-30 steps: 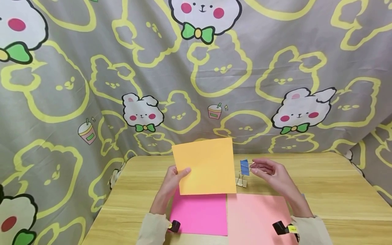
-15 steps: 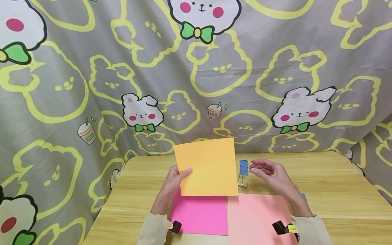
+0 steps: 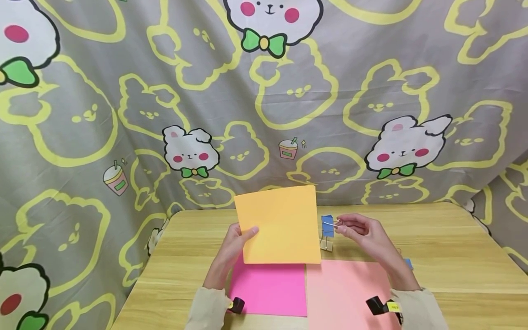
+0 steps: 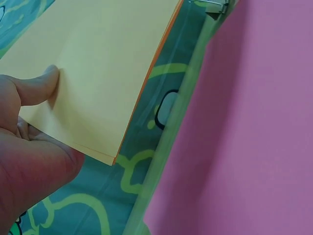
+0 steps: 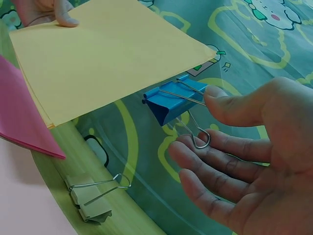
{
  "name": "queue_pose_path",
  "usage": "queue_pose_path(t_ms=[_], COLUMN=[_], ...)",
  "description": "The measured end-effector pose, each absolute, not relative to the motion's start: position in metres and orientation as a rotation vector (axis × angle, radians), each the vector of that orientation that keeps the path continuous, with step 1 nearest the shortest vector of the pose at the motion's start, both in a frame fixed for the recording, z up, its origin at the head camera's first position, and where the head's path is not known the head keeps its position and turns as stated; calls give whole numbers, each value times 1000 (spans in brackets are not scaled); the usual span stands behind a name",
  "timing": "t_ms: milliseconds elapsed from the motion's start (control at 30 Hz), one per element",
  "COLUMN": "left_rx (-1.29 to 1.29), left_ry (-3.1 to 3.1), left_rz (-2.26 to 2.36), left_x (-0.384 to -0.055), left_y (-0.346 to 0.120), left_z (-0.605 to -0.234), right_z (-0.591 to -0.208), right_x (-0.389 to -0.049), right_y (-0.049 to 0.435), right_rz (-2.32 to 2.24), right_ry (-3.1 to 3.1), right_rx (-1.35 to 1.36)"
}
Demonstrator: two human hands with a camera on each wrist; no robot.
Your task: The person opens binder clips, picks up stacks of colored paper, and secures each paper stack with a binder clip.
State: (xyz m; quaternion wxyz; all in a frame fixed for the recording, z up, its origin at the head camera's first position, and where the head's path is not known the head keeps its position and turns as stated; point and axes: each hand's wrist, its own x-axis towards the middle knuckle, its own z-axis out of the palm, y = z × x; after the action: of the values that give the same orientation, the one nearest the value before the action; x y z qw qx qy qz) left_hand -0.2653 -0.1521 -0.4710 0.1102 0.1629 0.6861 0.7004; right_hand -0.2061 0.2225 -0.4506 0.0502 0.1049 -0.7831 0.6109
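Note:
My left hand (image 3: 237, 240) grips a stack of yellow-orange paper sheets (image 3: 278, 224) at its left side, thumb on the front face. The stack is raised and tilted above the table; its layered edge shows in the left wrist view. To its right, my right hand (image 3: 365, 229) holds a blue binder clip (image 5: 173, 100) by its wire handles. The thumb presses one handle and the fingers are at the looped other one. The clip is close to the stack's right edge; I cannot tell whether they touch.
A pale binder clip (image 5: 89, 198) lies on the table (image 3: 462, 256) near its far edge. Bright pink paper (image 3: 272, 293) and light pink paper (image 3: 346, 293) lie side by side below the hands. Something small and blue (image 3: 408, 263) peeks out beside the right wrist. A patterned curtain (image 3: 247, 105) hangs behind.
The stack has shifted slightly right. The blue clip has moved a little left, and its wire handle now crosses its blue face.

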Motion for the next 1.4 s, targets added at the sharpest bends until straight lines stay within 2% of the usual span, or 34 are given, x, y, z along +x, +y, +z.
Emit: queue_pose_path(t_ms=[1400], left_rx=[417], left_ry=[2023], left_rz=[2064], left_x=[-263], left_y=[-145], left_z=[-472], right_z=[-457], right_x=[-209], right_y=[206], right_rz=[1933], right_ry=[-2327], right_rx=[304])
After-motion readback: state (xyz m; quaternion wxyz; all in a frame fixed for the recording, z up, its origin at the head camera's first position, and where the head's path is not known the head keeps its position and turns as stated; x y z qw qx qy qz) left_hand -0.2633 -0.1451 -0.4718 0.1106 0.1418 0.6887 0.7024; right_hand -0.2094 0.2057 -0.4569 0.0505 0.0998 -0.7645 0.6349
